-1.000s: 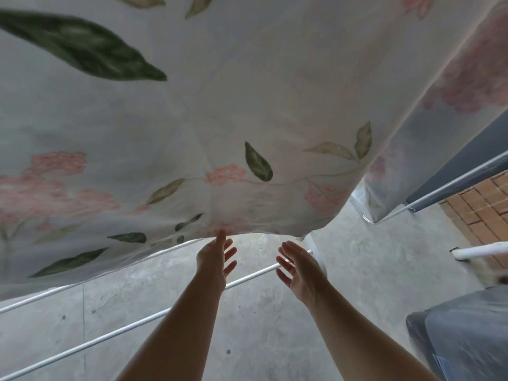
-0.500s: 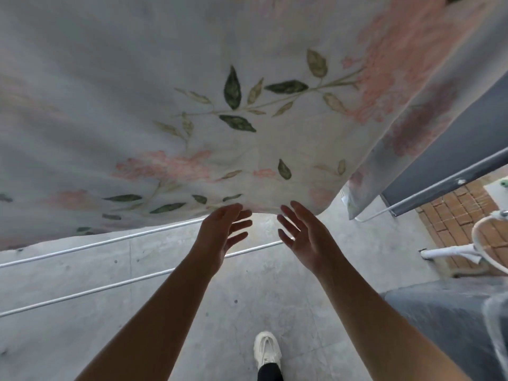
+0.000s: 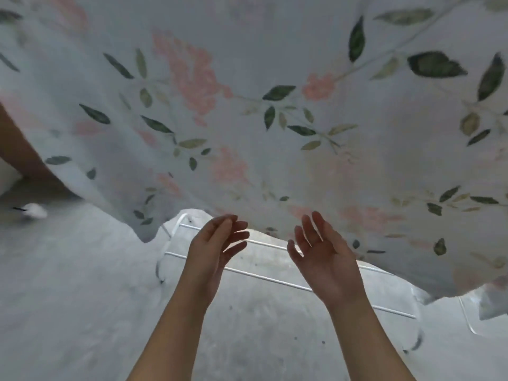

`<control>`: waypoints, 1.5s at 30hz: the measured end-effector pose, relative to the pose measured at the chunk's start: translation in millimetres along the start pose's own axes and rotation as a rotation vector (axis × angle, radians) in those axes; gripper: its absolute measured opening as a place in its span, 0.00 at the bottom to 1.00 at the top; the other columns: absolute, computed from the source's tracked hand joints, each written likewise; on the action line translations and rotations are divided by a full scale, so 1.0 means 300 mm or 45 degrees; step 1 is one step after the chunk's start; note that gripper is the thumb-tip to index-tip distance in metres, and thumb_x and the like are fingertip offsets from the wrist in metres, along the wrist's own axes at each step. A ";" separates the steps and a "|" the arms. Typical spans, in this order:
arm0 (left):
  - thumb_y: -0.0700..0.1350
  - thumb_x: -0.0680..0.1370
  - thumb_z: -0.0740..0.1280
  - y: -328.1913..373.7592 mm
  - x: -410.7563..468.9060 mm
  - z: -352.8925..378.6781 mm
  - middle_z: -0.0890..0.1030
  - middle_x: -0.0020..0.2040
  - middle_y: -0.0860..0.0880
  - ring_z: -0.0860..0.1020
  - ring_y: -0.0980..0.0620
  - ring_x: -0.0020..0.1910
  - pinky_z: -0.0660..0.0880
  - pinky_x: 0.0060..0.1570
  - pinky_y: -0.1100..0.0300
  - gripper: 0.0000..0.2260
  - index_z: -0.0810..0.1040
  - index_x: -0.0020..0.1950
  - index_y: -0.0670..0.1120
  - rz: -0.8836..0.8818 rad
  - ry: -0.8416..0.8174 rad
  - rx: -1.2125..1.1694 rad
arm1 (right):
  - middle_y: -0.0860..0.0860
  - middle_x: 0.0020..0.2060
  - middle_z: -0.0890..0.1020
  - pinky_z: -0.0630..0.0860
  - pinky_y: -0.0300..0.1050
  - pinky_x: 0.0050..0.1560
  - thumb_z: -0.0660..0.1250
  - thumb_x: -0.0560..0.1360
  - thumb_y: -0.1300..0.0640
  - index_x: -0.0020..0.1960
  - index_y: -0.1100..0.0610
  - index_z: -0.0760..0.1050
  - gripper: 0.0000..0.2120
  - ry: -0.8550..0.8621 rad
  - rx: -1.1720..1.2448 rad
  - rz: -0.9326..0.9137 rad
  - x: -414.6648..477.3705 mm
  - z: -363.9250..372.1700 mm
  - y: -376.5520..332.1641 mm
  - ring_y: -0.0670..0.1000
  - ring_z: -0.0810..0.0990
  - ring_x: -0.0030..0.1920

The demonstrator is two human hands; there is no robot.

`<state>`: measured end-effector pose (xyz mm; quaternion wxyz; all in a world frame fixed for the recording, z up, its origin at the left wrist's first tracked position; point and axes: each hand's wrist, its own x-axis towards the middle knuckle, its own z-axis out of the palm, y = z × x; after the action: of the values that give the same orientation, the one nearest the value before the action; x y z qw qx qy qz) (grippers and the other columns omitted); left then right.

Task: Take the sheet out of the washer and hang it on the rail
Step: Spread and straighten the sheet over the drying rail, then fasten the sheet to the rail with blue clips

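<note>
White fabric w/ pink flowers & green leaves, i.e. the sheet (image 3: 247, 105), is filling the whole upper part of the view; it is hanging from somewhere above the frame, and its wavy lower edge is ending just above both hands. No washer is showing, so I am judging the first part of the task as done; the sheet is out and is spreading wide, not bunched. What is carrying it at the top is lying out of view, so I am not able to say if it is sitting properly on a rail; thin white rails (image 3: 275, 281) of a drying rack are running under the lower edge, above the grey concrete floor (image 3: 82, 312).

Left hand (image 3: 217, 248) is reaching up w/ fingers loose & a bit bent, gripping nothing; its fingertips are coming very near the sheet's edge, touching or not I cannot tell. Right hand (image 3: 321, 257) is standing beside it, palm turned inward, fingers straight & apart, also holding nothing; it is staying just under the edge.

So the hanging itself is looking approx. finished; what is probably remaining is only smoothing or evening the lower edge, esp. at the left, where it is running unevenly.
</note>
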<state>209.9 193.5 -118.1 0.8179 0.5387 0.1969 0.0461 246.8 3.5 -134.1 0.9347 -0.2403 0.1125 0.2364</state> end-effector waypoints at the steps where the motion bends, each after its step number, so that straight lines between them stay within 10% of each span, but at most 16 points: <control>1: 0.39 0.81 0.59 0.003 -0.004 -0.007 0.83 0.41 0.47 0.82 0.50 0.41 0.78 0.48 0.55 0.08 0.77 0.49 0.44 0.002 0.014 -0.031 | 0.50 0.45 0.84 0.80 0.48 0.46 0.82 0.55 0.57 0.46 0.52 0.83 0.20 -0.022 0.042 0.020 0.011 0.010 0.019 0.50 0.83 0.43; 6: 0.39 0.80 0.60 0.233 -0.051 -0.420 0.83 0.41 0.46 0.81 0.50 0.41 0.80 0.46 0.55 0.07 0.78 0.49 0.43 0.166 0.293 -0.209 | 0.49 0.43 0.83 0.78 0.45 0.44 0.70 0.69 0.56 0.44 0.52 0.82 0.05 -0.116 -0.127 0.240 0.144 0.397 0.375 0.50 0.82 0.39; 18: 0.40 0.80 0.61 0.569 0.350 -1.047 0.82 0.41 0.46 0.80 0.48 0.42 0.78 0.49 0.52 0.06 0.77 0.49 0.42 0.342 0.602 -0.354 | 0.50 0.42 0.84 0.79 0.46 0.44 0.60 0.78 0.57 0.47 0.54 0.80 0.10 -0.258 -0.341 0.423 0.761 0.883 0.889 0.50 0.83 0.38; 27: 0.40 0.80 0.61 0.877 0.769 -1.459 0.80 0.44 0.45 0.79 0.48 0.44 0.77 0.50 0.52 0.05 0.77 0.49 0.44 0.369 0.765 -0.367 | 0.52 0.48 0.84 0.77 0.45 0.47 0.59 0.80 0.64 0.46 0.55 0.78 0.11 -0.504 -1.136 0.052 1.196 1.327 1.154 0.51 0.82 0.51; 34: 0.39 0.80 0.62 1.022 1.225 -1.719 0.81 0.45 0.47 0.77 0.50 0.47 0.75 0.48 0.56 0.05 0.77 0.50 0.43 0.215 0.522 -0.199 | 0.42 0.53 0.80 0.73 0.31 0.53 0.65 0.76 0.66 0.52 0.48 0.76 0.13 -0.323 -1.623 -0.498 1.404 1.412 1.373 0.41 0.77 0.56; 45: 0.53 0.74 0.66 1.165 1.710 -1.791 0.80 0.54 0.50 0.77 0.51 0.55 0.69 0.56 0.50 0.12 0.77 0.54 0.50 -0.512 -0.518 0.519 | 0.44 0.48 0.81 0.71 0.27 0.51 0.67 0.73 0.68 0.53 0.49 0.75 0.16 0.423 -1.553 -0.911 1.578 1.575 1.670 0.38 0.79 0.49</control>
<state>529.1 949.8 -127.4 0.7086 0.6396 0.1373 -0.2645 452.4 811.8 -79.8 0.6250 -0.7737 0.0157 -0.1028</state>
